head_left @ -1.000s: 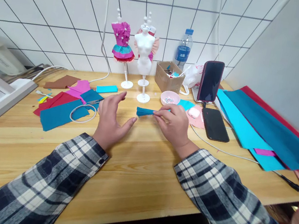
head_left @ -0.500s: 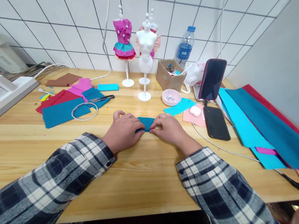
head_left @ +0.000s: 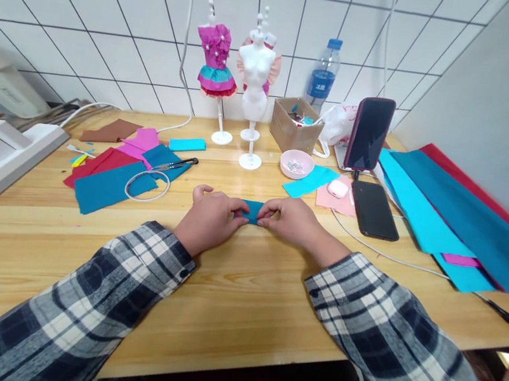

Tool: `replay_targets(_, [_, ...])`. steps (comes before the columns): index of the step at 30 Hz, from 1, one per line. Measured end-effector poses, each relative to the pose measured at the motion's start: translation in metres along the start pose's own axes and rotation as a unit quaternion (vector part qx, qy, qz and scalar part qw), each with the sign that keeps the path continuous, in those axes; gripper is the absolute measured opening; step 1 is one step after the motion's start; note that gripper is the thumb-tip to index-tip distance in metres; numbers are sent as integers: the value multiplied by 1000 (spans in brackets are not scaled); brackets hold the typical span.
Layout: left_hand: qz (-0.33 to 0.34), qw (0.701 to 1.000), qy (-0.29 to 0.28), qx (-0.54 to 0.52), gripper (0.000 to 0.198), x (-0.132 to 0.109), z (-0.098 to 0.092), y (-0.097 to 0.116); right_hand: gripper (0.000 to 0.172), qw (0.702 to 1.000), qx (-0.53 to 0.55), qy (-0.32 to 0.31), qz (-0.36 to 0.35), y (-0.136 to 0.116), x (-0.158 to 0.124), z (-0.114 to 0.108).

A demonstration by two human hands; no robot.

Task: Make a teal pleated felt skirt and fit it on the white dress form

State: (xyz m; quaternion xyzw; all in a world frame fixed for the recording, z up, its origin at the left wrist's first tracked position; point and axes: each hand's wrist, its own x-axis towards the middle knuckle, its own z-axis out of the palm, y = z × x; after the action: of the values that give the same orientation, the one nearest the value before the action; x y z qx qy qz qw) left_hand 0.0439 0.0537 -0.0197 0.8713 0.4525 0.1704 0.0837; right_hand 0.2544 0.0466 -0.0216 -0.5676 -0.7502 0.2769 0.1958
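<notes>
A small piece of teal crepe paper point(head_left: 252, 208) lies on the wooden table between my hands, with a fold along its near edge. My left hand point(head_left: 214, 216) pinches its left end between thumb and forefinger. At the other end, the thumb and fingertips of my right hand point(head_left: 289, 220) are closed on the paper. Both ends of the piece are covered by my fingers. Beyond it stands a bare white mini mannequin point(head_left: 254, 79). Another mannequin wears a magenta paper dress point(head_left: 216, 59), and a third is partly hidden behind the bare one.
Left lie teal paper point(head_left: 104, 187), scissors point(head_left: 175, 165) and a white ring point(head_left: 147, 186). Behind are a pink bowl of beads point(head_left: 296, 164), a cardboard box point(head_left: 291, 133) and a bottle point(head_left: 322, 78). Right are phones point(head_left: 375, 210) point(head_left: 371, 132), a cable and long paper sheets point(head_left: 471, 215).
The view has shifted slightly. My fingers have moved a little on the teal paper, and a fold line now shows along its near edge.
</notes>
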Motion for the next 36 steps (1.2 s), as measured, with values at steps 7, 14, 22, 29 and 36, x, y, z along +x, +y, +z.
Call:
replay_targets(7, [6,1000,-7,1,11,1,0,-3,8,1000,-18,5,12,-4,1,1])
replay_targets(14, [7,1000,-26,10,14,7,5,-4,11,999,-49,3,19,-8,4,1])
replay_targets(22, [143,987,17,68,20,8,-7,-4,8,995,-52,-43,67,-12,19,-4])
replay_targets(29, [176,980,-32,90,27,13,-9,-3,5,996,-51,-13,78,-3,17,-9])
replay_targets(36, [137,988,-45,60,29,13,-6,-2,14,982,-112,13,-151,12,3,-14])
